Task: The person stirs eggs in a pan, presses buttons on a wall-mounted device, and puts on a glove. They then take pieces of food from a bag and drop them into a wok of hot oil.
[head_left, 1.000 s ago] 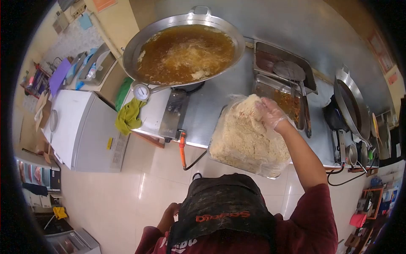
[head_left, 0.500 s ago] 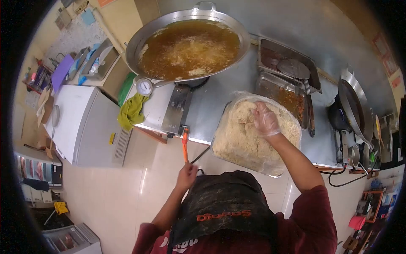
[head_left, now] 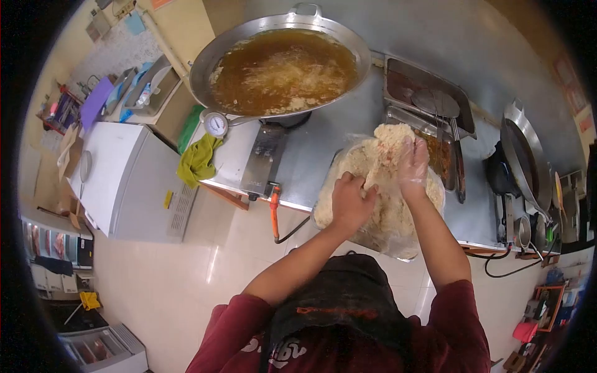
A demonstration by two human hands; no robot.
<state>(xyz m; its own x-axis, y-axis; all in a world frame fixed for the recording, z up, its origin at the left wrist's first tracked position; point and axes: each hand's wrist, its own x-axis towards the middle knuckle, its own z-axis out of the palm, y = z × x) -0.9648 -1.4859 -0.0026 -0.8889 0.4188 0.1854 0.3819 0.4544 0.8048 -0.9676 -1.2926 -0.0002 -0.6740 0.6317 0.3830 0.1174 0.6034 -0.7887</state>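
A plastic-lined tray of pale crumbs (head_left: 395, 227) lies at the counter's front edge. Above its back part is a crumb-coated piece (head_left: 390, 144) with reddish spots. My right hand (head_left: 413, 163), in a clear plastic glove, holds this piece from its right side. Bare and with curled fingers, my left hand (head_left: 353, 202) is over the left part of the tray and pinches something pale at the piece's lower end. Behind and to the left, a large wok (head_left: 202, 74) holds bubbling oil, with a dial thermometer (head_left: 216, 124) at its rim.
Two metal trays (head_left: 469, 124) stand behind the crumbs, with a strainer (head_left: 435, 102) across them. A second wok (head_left: 519, 161) is at the right. An orange hose (head_left: 274, 214) hangs off the stove (head_left: 261, 161). A green cloth (head_left: 199, 160) drapes over the counter's left edge.
My left hand has left the orange hose and moved up and right to the crumb tray. My right hand has brought a coated piece up out of the crumbs.
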